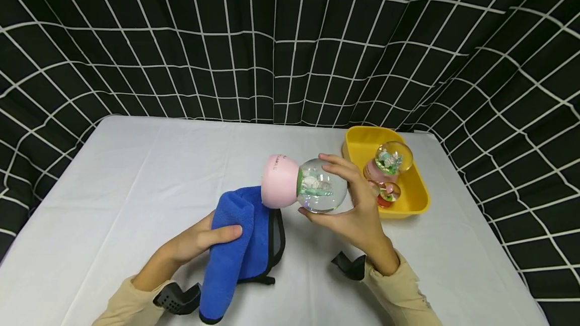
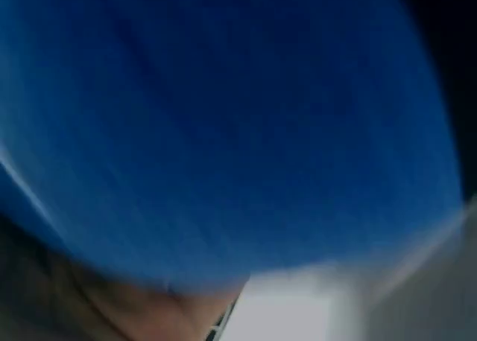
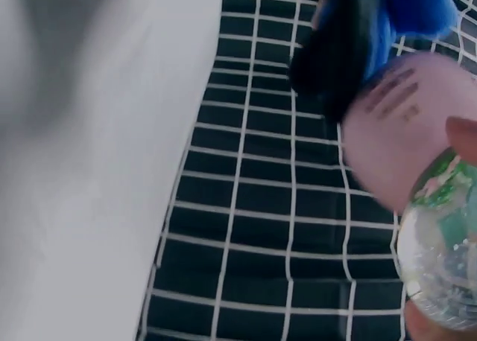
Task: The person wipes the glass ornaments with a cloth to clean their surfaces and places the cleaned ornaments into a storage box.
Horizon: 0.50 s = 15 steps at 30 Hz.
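A snow globe (image 1: 322,186) with a pink base lies sideways in the air, its glass ball gripped between the thumb and fingers of my right hand (image 1: 358,210). The base points left and meets a blue cloth (image 1: 237,235) with black edging. My left hand (image 1: 199,238) holds that cloth, thumb on top and the other fingers hidden beneath it. In the left wrist view the blue cloth (image 2: 223,132) fills most of the picture, blurred. The right wrist view shows the pink base (image 3: 410,125) with dark lettering, close beside the cloth.
On the right of the white table (image 1: 149,165) stands a yellow bin (image 1: 414,190). Inside it are another pink-based snow globe (image 1: 388,160) and smaller globes with red (image 1: 385,204) showing. A black curtain with a white grid (image 1: 254,49) hangs behind the table and along its sides.
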### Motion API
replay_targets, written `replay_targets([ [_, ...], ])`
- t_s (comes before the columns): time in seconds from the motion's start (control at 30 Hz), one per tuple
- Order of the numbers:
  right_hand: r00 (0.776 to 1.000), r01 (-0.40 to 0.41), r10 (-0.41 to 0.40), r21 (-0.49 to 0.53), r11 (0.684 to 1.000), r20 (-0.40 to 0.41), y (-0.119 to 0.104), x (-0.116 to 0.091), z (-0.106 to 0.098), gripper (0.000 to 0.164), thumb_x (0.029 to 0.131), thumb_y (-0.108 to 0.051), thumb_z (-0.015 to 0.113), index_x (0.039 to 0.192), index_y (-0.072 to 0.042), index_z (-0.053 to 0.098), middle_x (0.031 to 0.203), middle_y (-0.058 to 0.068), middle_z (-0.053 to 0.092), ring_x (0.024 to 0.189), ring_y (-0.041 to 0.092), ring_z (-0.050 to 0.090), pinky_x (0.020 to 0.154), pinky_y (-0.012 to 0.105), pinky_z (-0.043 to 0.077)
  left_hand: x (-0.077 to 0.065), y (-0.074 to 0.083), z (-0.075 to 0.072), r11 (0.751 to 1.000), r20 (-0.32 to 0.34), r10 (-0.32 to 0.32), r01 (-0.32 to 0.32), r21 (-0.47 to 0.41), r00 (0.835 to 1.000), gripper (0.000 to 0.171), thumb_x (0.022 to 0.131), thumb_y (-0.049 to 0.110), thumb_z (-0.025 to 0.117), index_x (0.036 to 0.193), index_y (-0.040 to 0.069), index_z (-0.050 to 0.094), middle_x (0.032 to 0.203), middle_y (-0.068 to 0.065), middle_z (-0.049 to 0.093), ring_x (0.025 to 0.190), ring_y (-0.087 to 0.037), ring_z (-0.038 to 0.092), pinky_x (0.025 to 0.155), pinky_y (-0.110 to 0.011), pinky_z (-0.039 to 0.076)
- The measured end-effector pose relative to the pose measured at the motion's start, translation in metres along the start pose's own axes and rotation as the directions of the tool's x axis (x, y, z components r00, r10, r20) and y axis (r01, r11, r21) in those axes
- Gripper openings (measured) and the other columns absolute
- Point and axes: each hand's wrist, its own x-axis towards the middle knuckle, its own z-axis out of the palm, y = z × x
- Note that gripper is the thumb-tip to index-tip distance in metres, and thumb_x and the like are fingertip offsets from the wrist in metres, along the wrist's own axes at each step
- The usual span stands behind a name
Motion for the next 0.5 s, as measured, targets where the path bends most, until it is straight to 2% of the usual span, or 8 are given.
replay_targets([
  [0.07,0.999,-0.038,0.038,-0.083,0.996,0.003,0.002,0.006,-0.008,0.082,0.05,0.002,0.095,0.123,0.006,0.058,0.131,0.022,0.06,0.128,0.021,0.055,0.108,0.027,0.045,0.003,0.003,0.0,0.994,-0.064,0.026,-0.019,0.109,0.998,0.012,0.1,0.012,0.051,0.107,0.003,0.054,0.094,0.002,0.059,0.091,-0.011,0.058,0.085,-0.027,0.048],
  [0.17,0.993,-0.11,0.115,-0.194,0.975,0.014,0.007,0.015,-0.02,0.088,0.05,0.001,0.096,0.129,0.001,0.058,0.134,0.016,0.062,0.125,0.02,0.057,0.106,0.021,0.045,0.005,0.006,-0.001,0.976,-0.151,0.042,-0.008,0.217,0.988,0.012,0.096,0.008,0.059,0.106,0.002,0.056,0.09,-0.003,0.06,0.085,-0.012,0.061,0.08,-0.029,0.052],
  [0.23,0.986,-0.156,0.165,-0.241,0.958,0.018,0.012,0.021,-0.028,0.09,0.051,0.001,0.095,0.131,0.0,0.055,0.135,0.013,0.061,0.122,0.022,0.058,0.103,0.016,0.044,0.005,0.007,-0.001,0.965,-0.203,0.022,0.032,0.259,0.979,0.024,0.094,0.009,0.063,0.115,0.003,0.055,0.096,-0.006,0.061,0.088,-0.014,0.062,0.08,-0.03,0.054],
  [0.37,0.977,-0.196,0.214,-0.31,0.93,0.023,0.023,0.031,-0.043,0.088,0.053,0.001,0.095,0.13,0.004,0.052,0.135,0.014,0.061,0.116,0.028,0.061,0.098,0.012,0.044,0.005,0.007,-0.002,0.939,-0.251,-0.041,0.123,0.32,0.967,0.047,0.094,0.016,0.067,0.136,0.008,0.047,0.113,-0.01,0.062,0.099,-0.018,0.064,0.085,-0.031,0.055],
  [0.43,0.972,-0.212,0.236,-0.359,0.909,0.022,0.028,0.035,-0.049,0.087,0.054,-0.002,0.095,0.129,0.003,0.053,0.135,0.014,0.061,0.116,0.029,0.062,0.099,0.017,0.046,0.004,0.007,-0.002,0.919,-0.271,-0.063,0.162,0.36,0.96,0.055,0.093,0.02,0.069,0.141,0.011,0.045,0.118,-0.01,0.063,0.102,-0.019,0.064,0.086,-0.031,0.054],
  [0.5,0.966,-0.228,0.259,-0.41,0.883,0.02,0.033,0.04,-0.054,0.086,0.055,-0.007,0.096,0.13,0.0,0.054,0.132,0.013,0.063,0.114,0.03,0.062,0.098,0.027,0.048,0.004,0.008,-0.002,0.893,-0.292,-0.077,0.196,0.406,0.953,0.055,0.092,0.025,0.07,0.141,0.013,0.046,0.116,-0.008,0.064,0.1,-0.018,0.065,0.085,-0.03,0.054],
])
